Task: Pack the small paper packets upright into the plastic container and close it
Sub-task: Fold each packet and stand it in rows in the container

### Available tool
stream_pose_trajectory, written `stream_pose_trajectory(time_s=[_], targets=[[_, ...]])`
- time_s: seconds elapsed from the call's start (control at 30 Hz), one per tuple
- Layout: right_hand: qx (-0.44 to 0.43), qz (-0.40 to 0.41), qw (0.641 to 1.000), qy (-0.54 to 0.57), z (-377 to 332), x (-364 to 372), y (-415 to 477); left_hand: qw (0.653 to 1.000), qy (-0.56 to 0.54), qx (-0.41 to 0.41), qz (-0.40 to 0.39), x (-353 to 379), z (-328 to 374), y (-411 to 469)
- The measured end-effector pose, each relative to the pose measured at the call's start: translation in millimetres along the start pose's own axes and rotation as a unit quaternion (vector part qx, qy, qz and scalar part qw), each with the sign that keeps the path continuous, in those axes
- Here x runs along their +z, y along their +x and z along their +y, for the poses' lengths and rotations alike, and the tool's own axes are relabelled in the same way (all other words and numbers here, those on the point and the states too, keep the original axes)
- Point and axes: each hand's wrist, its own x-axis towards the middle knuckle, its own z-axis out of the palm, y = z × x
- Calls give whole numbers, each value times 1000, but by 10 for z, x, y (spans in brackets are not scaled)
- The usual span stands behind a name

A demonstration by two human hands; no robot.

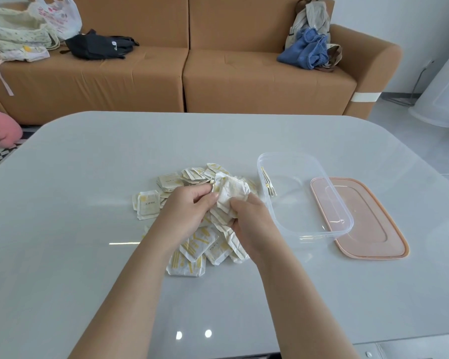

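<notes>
A pile of small white-and-yellow paper packets [192, 244] lies in the middle of the grey table. Above it, my left hand [189, 211] and my right hand [249, 218] together grip a bunch of packets [230, 194] held between them. To the right stands the clear plastic container [322, 229], open, with a few packets [268, 183] leaning upright against its left wall. Its pink lid [368, 229] lies flat on the table, partly under the container's right side.
The grey table [88, 255] has rounded corners and a glossy top. Behind it stands a brown sofa [218, 81] with bags and clothes on it. A pink soft toy [0, 128] lies on the floor at the left.
</notes>
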Motion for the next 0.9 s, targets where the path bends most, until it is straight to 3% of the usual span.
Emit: stream_pose_trajectory(time_s=[0.07,0.2,0.33,0.43,0.63,0.9], targets=[[-52,15,995,-85,12,19,-13,1000,17,17,4,-2,9,-12],[-169,29,970,-171,-5,-24,-24,994,51,28,98,-10,27,-29],[-216,81,921,-315,63,-46,35,987,101,11,124,23,-83,-4],[-191,61,928,-313,105,-37,74,990,107,-8,91,53,-180,32],[-136,5,969,-206,75,-25,74,992,124,-2,25,-1,-181,41],[-144,-9,950,-278,146,-39,124,985,169,16,2,-53,-243,12]])
